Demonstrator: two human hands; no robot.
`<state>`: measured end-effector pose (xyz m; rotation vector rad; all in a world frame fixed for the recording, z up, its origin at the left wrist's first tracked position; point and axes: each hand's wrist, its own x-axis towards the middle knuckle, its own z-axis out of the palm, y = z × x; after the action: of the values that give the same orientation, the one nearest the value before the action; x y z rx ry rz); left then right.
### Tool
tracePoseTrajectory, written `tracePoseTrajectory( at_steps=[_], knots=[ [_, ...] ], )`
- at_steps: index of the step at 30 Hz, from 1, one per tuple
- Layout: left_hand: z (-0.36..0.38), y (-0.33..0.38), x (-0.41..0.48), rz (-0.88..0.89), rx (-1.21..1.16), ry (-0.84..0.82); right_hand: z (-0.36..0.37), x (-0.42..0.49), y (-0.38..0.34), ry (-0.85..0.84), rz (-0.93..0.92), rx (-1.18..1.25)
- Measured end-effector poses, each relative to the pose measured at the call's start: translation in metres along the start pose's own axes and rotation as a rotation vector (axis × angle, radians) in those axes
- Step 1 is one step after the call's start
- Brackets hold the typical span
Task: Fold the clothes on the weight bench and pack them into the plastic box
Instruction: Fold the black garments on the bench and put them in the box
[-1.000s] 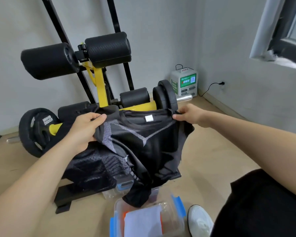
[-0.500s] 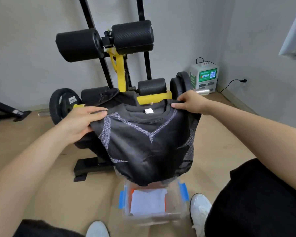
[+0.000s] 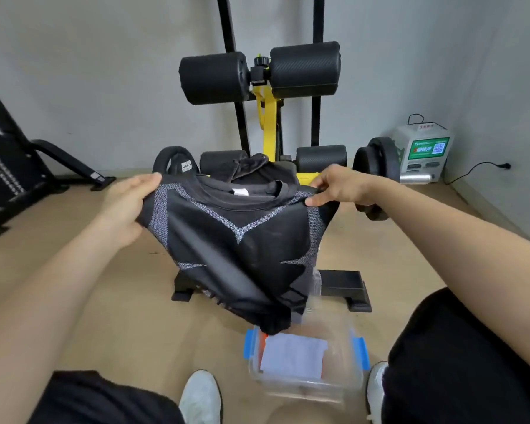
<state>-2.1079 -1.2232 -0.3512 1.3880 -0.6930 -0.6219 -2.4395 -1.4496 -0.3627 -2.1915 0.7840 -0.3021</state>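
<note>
Both hands, left [image 3: 126, 206] and right [image 3: 337, 186], pinch the black shirt [image 3: 239, 240] by its shoulders, grip closed. It hangs over the box [image 3: 306, 359] at 6 o'clock.

Left hand [image 3: 126, 206] and right hand [image 3: 337, 186] each pinch a shoulder of a black shirt [image 3: 242, 243] with grey woven bands, held up in front of the bench [image 3: 270, 123]. Its hem hangs over an open clear plastic box [image 3: 343, 384] with blue clips, white folded cloth [image 3: 294, 356] inside
</note>
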Motion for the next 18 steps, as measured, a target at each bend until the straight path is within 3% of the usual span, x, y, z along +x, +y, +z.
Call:
tracePoseTrajectory(
  at_steps=[3,5,12,15,18],
  knots=[
    [-0.011,0.025,0.000,0.088,-0.185,0.031,-0.008,0.012,-0.025,0.253,-0.113,0.438],
    [-0.015,0.023,0.003,0.104,-0.118,0.084,-0.007,0.023,-0.032,0.372,-0.132,0.527],
    [-0.033,-0.014,0.021,0.163,0.347,0.077,0.006,0.032,-0.013,0.376,-0.081,-0.067],
    [-0.035,-0.016,0.024,0.281,0.663,0.002,0.003,0.030,-0.016,0.409,-0.074,-0.194],
    [-0.033,-0.012,0.027,0.363,0.951,0.061,0.001,0.029,-0.017,0.458,-0.088,-0.189]
  ],
)
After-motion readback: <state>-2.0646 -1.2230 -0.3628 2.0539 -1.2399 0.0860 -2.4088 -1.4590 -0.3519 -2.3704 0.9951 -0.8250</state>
